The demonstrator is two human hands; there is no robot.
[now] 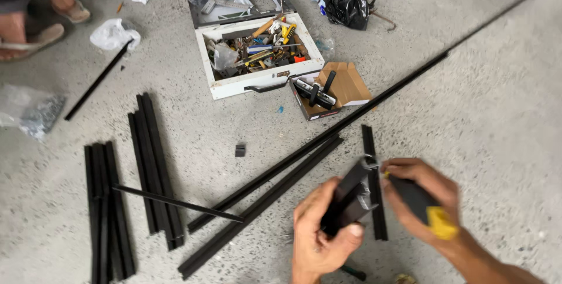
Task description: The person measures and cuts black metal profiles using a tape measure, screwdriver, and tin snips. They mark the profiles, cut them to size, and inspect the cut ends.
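My left hand (pixel 319 231) grips a short black metal profile piece (pixel 350 193), holding it tilted above the floor. My right hand (pixel 418 193) is shut on a screwdriver with a black and yellow handle (pixel 430 211), its tip set against the upper end of the piece. Under both hands a short black bar (pixel 374 190) lies on the concrete. Two long black profiles (pixel 281 178) run diagonally from the lower left toward the upper right.
An open white toolbox (pixel 257 50) full of tools sits at the top centre, a small cardboard box (pixel 331 91) with handles beside it. Stacks of black bars (pixel 152 167) lie at left, with plastic bags (pixel 32 108) and another person's sandalled feet (pixel 41 18) at the upper left.
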